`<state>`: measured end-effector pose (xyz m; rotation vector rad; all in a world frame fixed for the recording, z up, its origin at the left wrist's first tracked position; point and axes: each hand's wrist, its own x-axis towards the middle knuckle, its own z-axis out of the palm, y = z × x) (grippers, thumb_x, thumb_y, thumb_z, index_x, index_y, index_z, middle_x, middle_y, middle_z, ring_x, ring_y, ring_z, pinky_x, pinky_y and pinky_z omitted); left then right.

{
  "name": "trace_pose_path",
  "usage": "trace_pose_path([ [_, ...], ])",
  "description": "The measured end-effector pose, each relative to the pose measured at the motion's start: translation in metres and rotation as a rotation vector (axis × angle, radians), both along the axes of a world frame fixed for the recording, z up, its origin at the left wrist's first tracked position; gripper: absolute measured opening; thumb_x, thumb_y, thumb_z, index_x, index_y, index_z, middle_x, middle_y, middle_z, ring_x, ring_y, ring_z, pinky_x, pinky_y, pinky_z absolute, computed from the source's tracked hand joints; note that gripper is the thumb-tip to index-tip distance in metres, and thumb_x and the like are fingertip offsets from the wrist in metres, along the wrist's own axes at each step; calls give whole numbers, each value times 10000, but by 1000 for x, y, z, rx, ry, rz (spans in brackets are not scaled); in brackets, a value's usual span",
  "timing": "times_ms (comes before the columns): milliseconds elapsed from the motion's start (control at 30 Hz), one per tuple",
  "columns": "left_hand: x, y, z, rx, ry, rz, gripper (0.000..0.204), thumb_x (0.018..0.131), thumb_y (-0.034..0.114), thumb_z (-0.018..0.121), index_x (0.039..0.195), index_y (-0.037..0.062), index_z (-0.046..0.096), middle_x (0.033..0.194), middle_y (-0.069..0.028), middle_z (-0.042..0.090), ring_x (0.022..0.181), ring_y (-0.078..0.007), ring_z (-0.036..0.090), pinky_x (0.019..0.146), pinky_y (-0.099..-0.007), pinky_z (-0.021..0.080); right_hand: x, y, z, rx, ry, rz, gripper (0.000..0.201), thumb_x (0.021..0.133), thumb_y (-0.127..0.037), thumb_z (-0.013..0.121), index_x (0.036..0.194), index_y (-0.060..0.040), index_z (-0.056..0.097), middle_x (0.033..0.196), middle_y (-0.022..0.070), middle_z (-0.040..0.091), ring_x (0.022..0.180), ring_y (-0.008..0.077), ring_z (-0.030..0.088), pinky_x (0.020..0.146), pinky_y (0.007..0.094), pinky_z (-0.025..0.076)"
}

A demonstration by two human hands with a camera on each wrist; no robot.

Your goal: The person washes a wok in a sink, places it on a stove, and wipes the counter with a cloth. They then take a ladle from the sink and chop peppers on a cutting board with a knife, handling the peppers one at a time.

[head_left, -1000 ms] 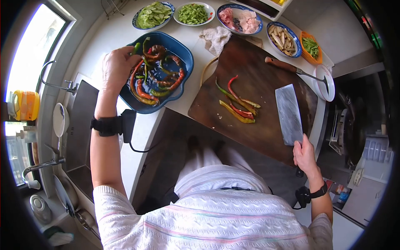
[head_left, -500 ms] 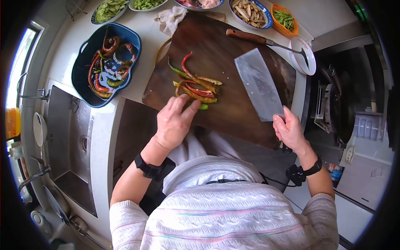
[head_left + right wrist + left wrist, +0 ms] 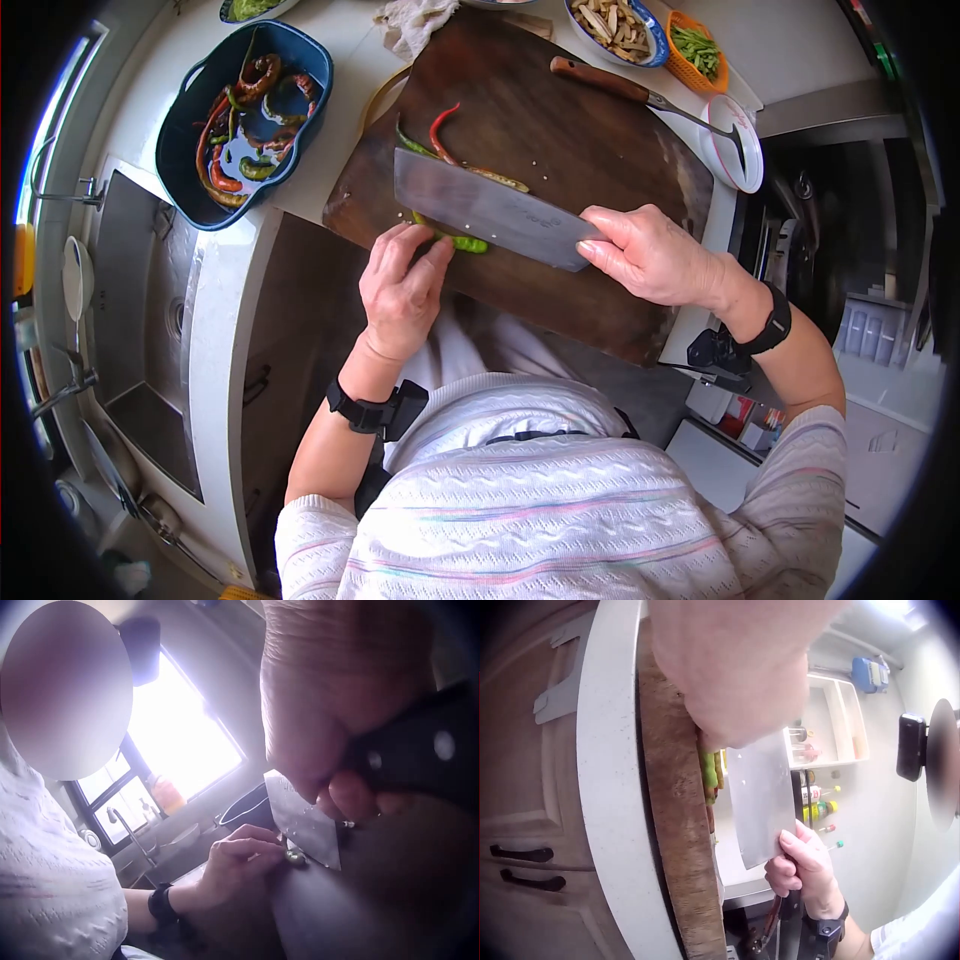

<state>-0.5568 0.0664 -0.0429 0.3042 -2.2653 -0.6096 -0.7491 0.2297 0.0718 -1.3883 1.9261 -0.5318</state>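
Several long red and green chili peppers (image 3: 441, 132) lie across the dark wooden cutting board (image 3: 600, 160). My left hand (image 3: 415, 258) presses its fingertips down on their near green ends (image 3: 470, 243). My right hand (image 3: 640, 255) grips the black handle (image 3: 420, 757) of a broad cleaver (image 3: 480, 208). Its blade stands edge-down over the peppers, right beside my left fingertips. In the left wrist view the cleaver (image 3: 761, 795) rises behind the peppers (image 3: 709, 772) at the board's edge. The right wrist view shows the blade (image 3: 304, 821) next to the left hand (image 3: 240, 862).
A blue dish (image 3: 175, 150) with more peppers in water sits at the left, next to the sink (image 3: 150, 320). A wooden-handled ladle (image 3: 600, 85) rests on the board's far side, its bowl in a white dish (image 3: 735, 150). Bowls of cut food (image 3: 615, 20) and an orange basket (image 3: 695, 50) line the back.
My left hand came from the blue dish to the board with peppers and now holds them down. My right hand lifted the flat-lying cleaver and swung it left over the peppers.
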Motion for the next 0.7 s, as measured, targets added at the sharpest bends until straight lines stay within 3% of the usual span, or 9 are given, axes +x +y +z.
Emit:
trace_pose_path([
  [100,-1,-1,-1,8,19,5,165,665,-24,735,814,25,685,861,-100,606,811,-278,613,714,-345,515,0,-5,0,82,-24,14,215,902,-150,542,789,6,446,620,221,510,608,435,506,530,442,397],
  [200,-2,-2,-4,-7,39,-14,272,590,-55,707,845,34,675,876,-83,579,827,-268,602,698,-339,517,0,-8,1,106,24,37,232,899,-152,542,769,11,441,620,230,521,635,441,527,548,457,412],
  [267,-3,-2,-2,15,37,-15,156,668,-33,737,802,21,680,821,-91,610,794,-272,611,688,-334,516,-1,-10,1,102,33,55,233,898,-151,542,768,16,445,620,235,525,645,444,535,554,463,420],
  [433,-4,-3,-2,9,40,-18,154,671,-37,737,802,19,678,810,-84,612,786,-261,609,675,-326,515,-4,-18,-4,122,48,111,230,896,-152,541,776,26,457,625,242,542,657,445,558,562,472,436],
  [500,-4,-4,-3,14,40,-24,153,672,-38,738,801,18,677,810,-83,613,785,-258,609,673,-324,514,0,-20,-18,53,51,112,212,901,-144,549,808,23,456,588,219,508,607,418,541,530,436,416],
  [600,-5,-6,-2,1,36,-32,143,676,-36,738,794,16,674,801,-79,613,780,-256,608,669,-321,514,12,-16,-24,69,39,19,230,894,-172,543,796,22,468,641,245,559,675,442,576,590,490,441],
  [700,-4,-15,2,-38,29,-123,252,606,-51,701,843,26,661,853,-69,601,791,-245,601,686,-325,514,19,-7,-19,58,56,-44,225,892,-173,542,796,14,464,633,241,558,652,439,572,577,498,437],
])
